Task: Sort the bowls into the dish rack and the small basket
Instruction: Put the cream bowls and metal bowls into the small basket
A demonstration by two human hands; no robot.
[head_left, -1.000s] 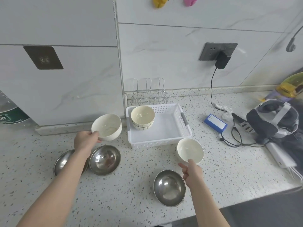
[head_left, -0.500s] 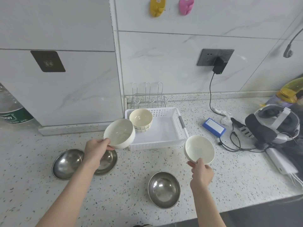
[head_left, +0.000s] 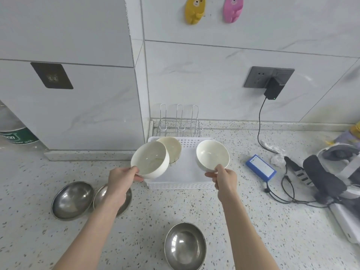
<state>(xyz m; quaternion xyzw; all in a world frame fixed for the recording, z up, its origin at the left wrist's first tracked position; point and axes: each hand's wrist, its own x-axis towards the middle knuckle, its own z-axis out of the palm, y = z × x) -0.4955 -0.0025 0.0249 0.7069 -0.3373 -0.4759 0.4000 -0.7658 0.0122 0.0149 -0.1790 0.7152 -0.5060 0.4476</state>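
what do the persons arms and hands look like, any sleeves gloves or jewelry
Both forearms are bare up to the frame's lower edge, with no sleeves showing. The left hand and right hand wear no gloves, and no rings, watch or bracelets are visible.

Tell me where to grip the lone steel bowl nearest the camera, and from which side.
Pinch the rim of the steel bowl at its near edge, coming from above: it sits upright and open on the counter, its rounded, shiny wall offers little hold, and nothing crowds it.
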